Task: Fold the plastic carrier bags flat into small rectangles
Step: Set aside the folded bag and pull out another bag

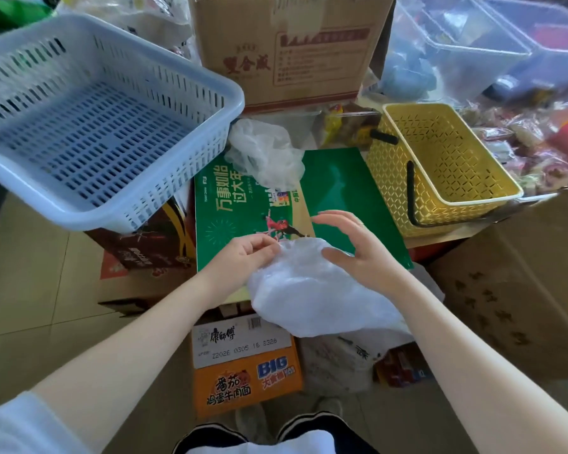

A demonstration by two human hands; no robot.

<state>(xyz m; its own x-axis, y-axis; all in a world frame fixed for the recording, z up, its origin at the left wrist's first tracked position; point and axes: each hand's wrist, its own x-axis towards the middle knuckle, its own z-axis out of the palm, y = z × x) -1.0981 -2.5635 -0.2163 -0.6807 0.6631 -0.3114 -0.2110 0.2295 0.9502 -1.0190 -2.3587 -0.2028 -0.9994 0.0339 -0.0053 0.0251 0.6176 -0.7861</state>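
I have a crumpled, translucent white plastic carrier bag [309,290] in front of me, lying over the near edge of a flat green printed carton [276,204] and hanging down past it toward me. My left hand [243,253] has its fingers curled in, pinching the far left corner of the bag. My right hand [351,247] is spread wide, fingers relaxed and arched above the green surface, with only the thumb side pressing on the far right part of the bag.

A second crumpled clear plastic bag [269,152] sits at the far edge of the green carton, well apart from the one I am working on. To the left, a pale blue slotted plastic basket [112,204] stands raised on a dark brown box [145,250]. To the right, a yellow lattice plastic basket [394,185] with black handles rests just beside the green carton. Beyond them stands an open brown cardboard box [292,50]. Below the bag, near my legs, is an orange noodle carton [243,378].
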